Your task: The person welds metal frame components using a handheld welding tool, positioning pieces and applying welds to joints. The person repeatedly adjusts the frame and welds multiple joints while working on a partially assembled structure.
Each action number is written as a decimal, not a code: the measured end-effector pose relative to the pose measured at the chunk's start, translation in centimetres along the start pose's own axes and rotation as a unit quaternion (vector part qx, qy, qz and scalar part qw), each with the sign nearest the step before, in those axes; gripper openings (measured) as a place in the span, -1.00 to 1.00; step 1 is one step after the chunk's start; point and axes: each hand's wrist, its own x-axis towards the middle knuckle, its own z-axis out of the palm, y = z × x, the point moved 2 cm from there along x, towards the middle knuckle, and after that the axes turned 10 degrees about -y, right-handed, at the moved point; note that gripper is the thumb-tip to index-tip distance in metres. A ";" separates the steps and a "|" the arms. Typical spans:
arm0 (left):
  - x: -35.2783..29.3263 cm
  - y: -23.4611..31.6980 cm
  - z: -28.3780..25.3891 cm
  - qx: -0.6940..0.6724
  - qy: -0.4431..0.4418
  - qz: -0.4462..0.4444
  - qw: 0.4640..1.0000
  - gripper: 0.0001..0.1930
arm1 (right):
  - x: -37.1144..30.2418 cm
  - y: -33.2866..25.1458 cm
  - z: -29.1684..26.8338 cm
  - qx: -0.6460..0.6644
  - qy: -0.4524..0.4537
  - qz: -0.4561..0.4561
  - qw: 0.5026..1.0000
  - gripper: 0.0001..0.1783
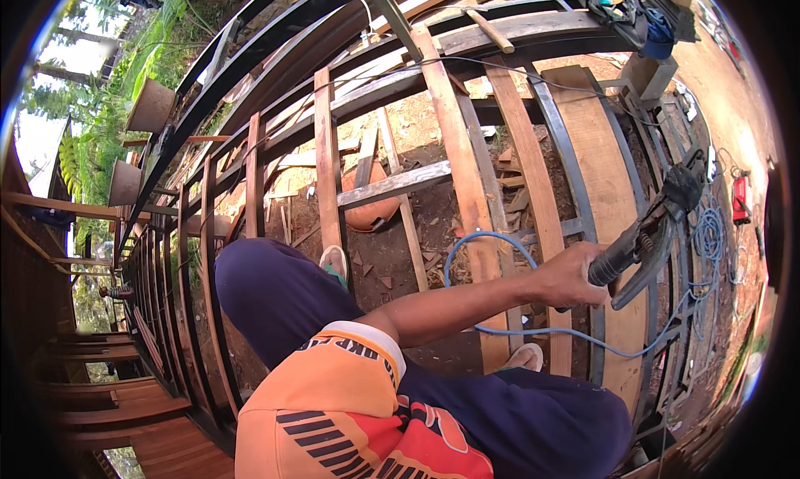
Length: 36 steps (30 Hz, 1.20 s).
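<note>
My left hand (571, 276) reaches across to the right, its fingers wrapped around the ribbed black grip of a spring-handled tool (646, 245). A coil spring and a curved lever show on this tool, and its far end is a dark, bulky head; its exact kind is unclear. Below the hand lies a wooden plank (546, 195), with a dark metal bar (571, 170) beside it. A blue hose (575, 333) loops under my forearm and runs off to the right. My right hand is out of view.
Planks and dark metal bars form an open frame over dirt with wood scraps. My sandalled feet (335, 262) are among them. A wide board (600, 145) lies to the right. A cap and bag (642, 20), a wooden stick (490, 30) and a red device (740, 197) lie farther off.
</note>
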 end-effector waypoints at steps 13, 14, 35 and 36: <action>-6.1 -0.6 -1.0 0.033 0.317 -0.007 0.948 -0.56 | -24.6 -23.4 36.3 0.471 -0.534 0.104 0.694 -0.91; -6.6 -1.0 -1.6 0.030 0.329 -0.036 0.943 -0.63 | -25.1 -22.7 36.2 0.458 -0.585 0.097 0.663 -0.87; -6.5 -6.7 -6.2 0.022 0.414 0.072 0.907 -0.81 | -20.4 -27.4 40.2 0.502 -0.583 0.152 0.620 0.07; -7.5 -6.3 -8.2 0.007 0.480 0.045 0.876 -0.85 | -20.2 -26.5 39.9 0.489 -0.588 0.159 0.625 0.05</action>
